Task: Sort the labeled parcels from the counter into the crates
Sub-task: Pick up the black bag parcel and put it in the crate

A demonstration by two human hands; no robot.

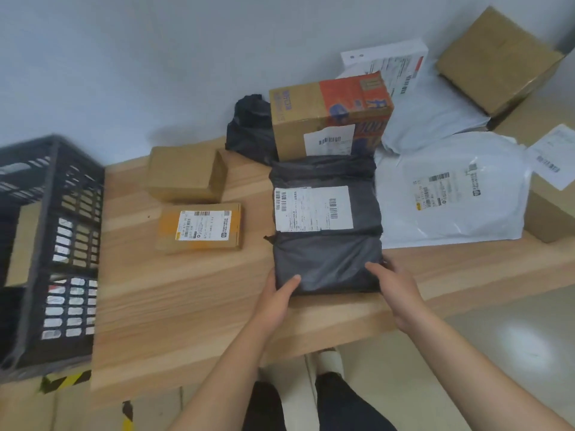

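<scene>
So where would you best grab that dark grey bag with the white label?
By its two near corners, coming from the front edge of the counter, as the left hand and right hand do. The dark grey bag lies flat and long, its far end against the printed carton, a white bag beside its right edge.

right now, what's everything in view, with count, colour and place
wooden counter: 1, light wood, centre
crate: 1, black, left of counter, parcels inside
dark grey parcel: 1, white label, counter's near centre
printed box: 1, brown and orange, behind it
black bag: 1, left of printed box
small brown boxes: 2, left of centre, nearer one labelled
white mailers: 2, right of the grey parcel
white flat parcel: 1, back wall
large brown boxes: 2, far right, back and frame edge
left grip: 1, holding the parcel's near left corner
right grip: 1, holding its near right corner
</scene>
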